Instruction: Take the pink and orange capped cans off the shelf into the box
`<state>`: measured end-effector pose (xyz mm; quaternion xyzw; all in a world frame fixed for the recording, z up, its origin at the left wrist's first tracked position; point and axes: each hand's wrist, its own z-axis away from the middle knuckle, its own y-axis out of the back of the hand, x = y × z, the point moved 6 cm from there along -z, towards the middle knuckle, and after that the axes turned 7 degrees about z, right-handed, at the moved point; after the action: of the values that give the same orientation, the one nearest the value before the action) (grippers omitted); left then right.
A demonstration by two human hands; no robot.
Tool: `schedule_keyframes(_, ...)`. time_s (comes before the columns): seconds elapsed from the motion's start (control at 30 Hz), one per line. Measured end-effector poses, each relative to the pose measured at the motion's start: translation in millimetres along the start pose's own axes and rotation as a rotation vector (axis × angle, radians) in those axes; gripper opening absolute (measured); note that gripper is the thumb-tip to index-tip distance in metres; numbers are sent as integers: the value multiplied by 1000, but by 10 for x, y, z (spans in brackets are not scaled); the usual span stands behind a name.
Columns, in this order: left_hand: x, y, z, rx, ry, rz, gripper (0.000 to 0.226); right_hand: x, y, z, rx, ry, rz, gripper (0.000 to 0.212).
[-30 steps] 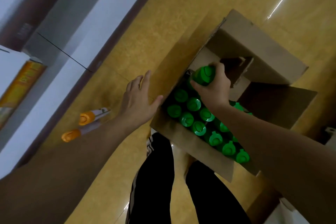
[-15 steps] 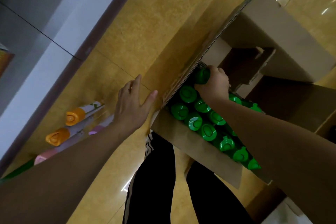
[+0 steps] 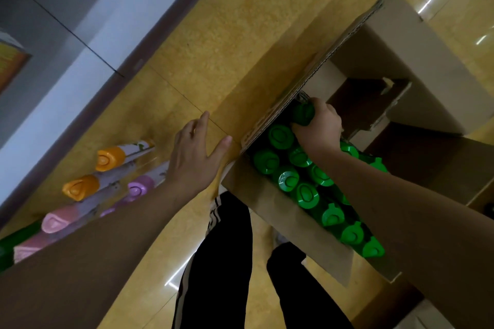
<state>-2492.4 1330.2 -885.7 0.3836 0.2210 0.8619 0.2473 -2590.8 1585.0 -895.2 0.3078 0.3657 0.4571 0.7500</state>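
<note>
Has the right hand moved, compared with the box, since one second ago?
Yes. The right hand, gripping a green-capped bottle, sits lower inside the cardboard box, with the bottle's cap now near the other caps.

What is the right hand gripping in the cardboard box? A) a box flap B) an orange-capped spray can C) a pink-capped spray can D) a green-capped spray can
D: the right hand curls round a green-capped spray can at the far corner of the brown cardboard box, beside the other green caps packed there.
</note>
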Motion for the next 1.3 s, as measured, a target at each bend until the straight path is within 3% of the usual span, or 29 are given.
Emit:
schedule_keyframes(0.37, 260, 609, 1071, 253, -50, 26, 81, -278, 727, 947, 75, 242, 58, 56)
schedule_keyframes(0.67, 198, 1324, 2300, 492, -53, 64, 87, -1361, 1296, 2130, 94, 649, 118, 61)
schedule_keyframes(0.97, -1206, 1495, 2738, 627, -33, -87, 85, -2110, 187, 2879, 23, 944, 281, 67)
schedule_keyframes(1.3, -2415, 1157, 2722, 522, 144, 27, 103, -2292, -1274, 3061, -148, 930, 542, 77)
